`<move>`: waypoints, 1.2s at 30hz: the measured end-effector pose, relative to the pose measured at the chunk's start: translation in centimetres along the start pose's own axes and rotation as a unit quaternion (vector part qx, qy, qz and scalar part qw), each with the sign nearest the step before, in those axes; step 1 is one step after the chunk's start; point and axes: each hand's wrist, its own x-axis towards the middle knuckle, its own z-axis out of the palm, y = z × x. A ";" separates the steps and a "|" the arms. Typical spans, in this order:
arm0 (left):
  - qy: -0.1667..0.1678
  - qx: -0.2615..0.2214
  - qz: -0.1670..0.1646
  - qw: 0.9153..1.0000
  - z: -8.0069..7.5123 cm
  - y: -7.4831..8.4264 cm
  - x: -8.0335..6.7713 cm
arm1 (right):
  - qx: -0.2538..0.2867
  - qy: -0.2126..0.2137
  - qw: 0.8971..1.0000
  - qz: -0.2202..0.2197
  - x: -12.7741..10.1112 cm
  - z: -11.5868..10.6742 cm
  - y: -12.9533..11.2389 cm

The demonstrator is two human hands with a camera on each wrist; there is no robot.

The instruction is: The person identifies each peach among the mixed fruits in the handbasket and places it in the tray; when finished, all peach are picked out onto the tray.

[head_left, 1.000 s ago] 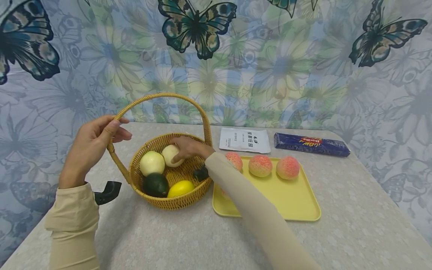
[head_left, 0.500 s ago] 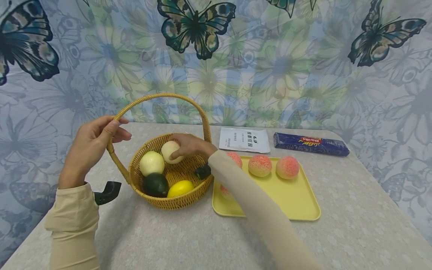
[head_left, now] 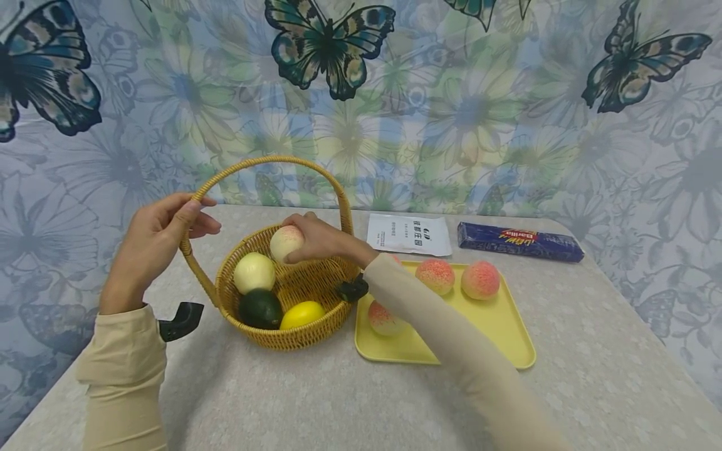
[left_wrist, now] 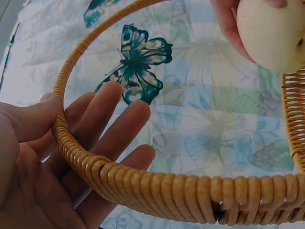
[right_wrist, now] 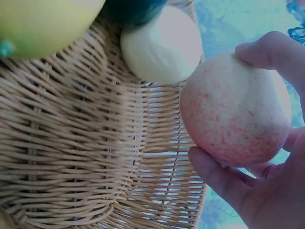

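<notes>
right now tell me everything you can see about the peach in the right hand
The peach is round and pale cream, with a pink-red speckled blush that shows plainly in the right wrist view. Its skin looks smooth and matte, unbroken where visible. The right hand grips it with thumb and fingers curled round its sides. It is held in the air just above the far rim of the wicker basket, under the handle's arch, touching only the hand, apart from the pale fruit below it.

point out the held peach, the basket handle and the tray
peach (right_wrist: 236,109), right wrist view, middle of its speckled skin
basket handle (head_left: 271,160), head view, top of the arch
tray (head_left: 496,338), head view, bare yellow floor near the front right corner
</notes>
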 end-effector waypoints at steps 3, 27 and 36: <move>0.000 0.002 -0.002 1.000 0.0 -0.1 0.1 | 0.005 0.005 1.000 -0.017 -0.6 -0.2 -0.1; -0.007 0.007 -0.009 1.000 -0.2 -0.4 0.5 | 0.096 0.057 0.992 -0.053 -5.9 -0.5 0.2; -0.008 -0.003 -0.003 1.000 -0.2 -0.5 0.5 | 0.118 0.082 0.989 -0.037 -8.1 -0.7 0.4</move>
